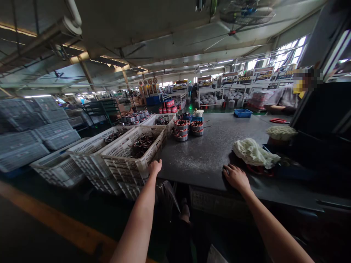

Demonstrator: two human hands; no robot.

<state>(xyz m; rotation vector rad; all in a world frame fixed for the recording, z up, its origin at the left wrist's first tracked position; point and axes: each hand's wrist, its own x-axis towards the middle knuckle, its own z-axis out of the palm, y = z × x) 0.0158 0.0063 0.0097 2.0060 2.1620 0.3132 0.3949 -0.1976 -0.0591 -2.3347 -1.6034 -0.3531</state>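
Observation:
My left hand (155,167) grips the near corner rim of a white plastic crate (126,155) that holds several dark motor stators (142,141). The crate stands at the left edge of a dark worktable (208,153). My right hand (236,177) lies flat on the tabletop near its front edge, fingers spread, holding nothing. Just beyond that hand lies a crumpled pale cloth (253,152) over red rings.
More white crates (90,146) stand to the left, grey crates (33,135) are stacked further left. Copper-wound stators (188,128) and a blue tray (242,113) sit farther back on the table. A co-worker (287,96) sits at the far right. A dark machine (320,120) stands on the right.

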